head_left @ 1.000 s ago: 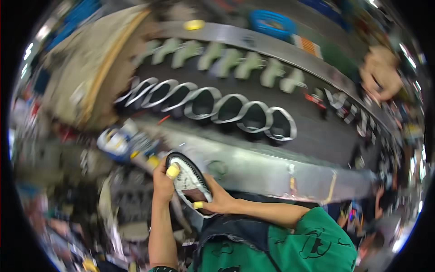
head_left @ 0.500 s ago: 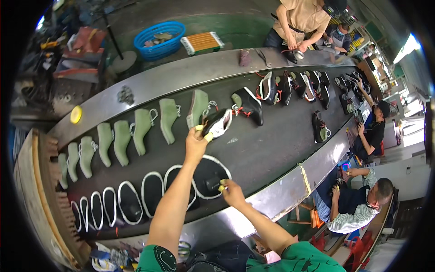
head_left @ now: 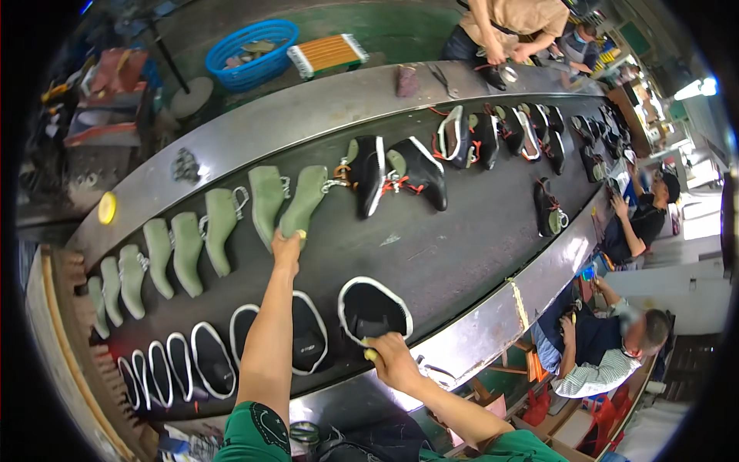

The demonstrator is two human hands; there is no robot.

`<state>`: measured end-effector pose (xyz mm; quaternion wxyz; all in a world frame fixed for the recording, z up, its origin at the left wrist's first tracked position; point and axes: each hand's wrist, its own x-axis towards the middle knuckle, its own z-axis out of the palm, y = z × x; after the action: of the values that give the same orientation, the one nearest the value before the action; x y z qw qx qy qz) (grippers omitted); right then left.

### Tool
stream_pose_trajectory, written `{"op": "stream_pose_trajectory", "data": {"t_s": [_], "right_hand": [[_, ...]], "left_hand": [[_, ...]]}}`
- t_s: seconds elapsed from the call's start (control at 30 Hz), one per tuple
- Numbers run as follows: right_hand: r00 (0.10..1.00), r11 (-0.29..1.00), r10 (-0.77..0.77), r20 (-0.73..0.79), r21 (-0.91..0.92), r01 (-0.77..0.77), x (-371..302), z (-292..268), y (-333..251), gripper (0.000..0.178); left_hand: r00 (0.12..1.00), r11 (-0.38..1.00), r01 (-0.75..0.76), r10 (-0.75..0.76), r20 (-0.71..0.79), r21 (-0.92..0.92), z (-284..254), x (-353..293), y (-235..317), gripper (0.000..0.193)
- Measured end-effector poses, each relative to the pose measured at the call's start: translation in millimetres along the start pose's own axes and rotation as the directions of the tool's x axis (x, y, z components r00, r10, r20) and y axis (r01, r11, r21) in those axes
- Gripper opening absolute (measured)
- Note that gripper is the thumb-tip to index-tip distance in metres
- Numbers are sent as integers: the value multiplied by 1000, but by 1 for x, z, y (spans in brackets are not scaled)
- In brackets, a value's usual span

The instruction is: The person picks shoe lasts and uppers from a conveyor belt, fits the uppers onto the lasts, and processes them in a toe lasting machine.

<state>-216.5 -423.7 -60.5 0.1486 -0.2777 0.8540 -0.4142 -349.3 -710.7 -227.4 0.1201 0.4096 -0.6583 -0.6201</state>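
My left hand [head_left: 286, 252], with yellow finger covers, grips the toe end of a green shoe last [head_left: 306, 199] on the dark belt. Another green last [head_left: 267, 202] lies right beside it. To the right lies a black shoe upper on a last [head_left: 368, 175], white along its edge, with no hand on it. My right hand [head_left: 396, 363] pinches the near edge of a black shoe upper [head_left: 376, 306] with a white rim, its opening facing up. A similar black upper [head_left: 309, 339] sits to its left, partly behind my left forearm.
More green lasts [head_left: 187, 250] and white-rimmed uppers [head_left: 212, 362] line the belt's left part. Black shoes with red laces [head_left: 483, 142] lie farther right. Metal ledges [head_left: 308, 115] border the belt. Co-workers handle shoes across the belt and to the right; a blue basket [head_left: 250, 73] stands beyond.
The black shoe by my left hand now lies on the belt, released. My left hand has moved left onto a green last. My right hand has drawn the black upper away from its row.
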Motion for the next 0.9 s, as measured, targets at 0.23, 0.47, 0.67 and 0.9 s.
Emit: {"op": "stream_pose_trajectory", "data": {"t_s": [0.23,0.47,0.67,0.9], "right_hand": [[987,888,157,34,433,-156,33,-20,-77,12],[753,82,453,478,818,-569,28,53,-104,24],[706,169,371,604,703,-690,-69,153,-146,29],[97,460,-225,969,194,-866,-154,236,-267,42]], "left_hand": [[904,921,291,-176,389,-259,-174,-144,11,46],[932,928,212,-98,350,-306,-331,-291,57,30],[982,886,18,-102,-158,-464,-444,-411,33,22],[607,906,-356,37,-794,-230,-538,-553,10,22]]}}
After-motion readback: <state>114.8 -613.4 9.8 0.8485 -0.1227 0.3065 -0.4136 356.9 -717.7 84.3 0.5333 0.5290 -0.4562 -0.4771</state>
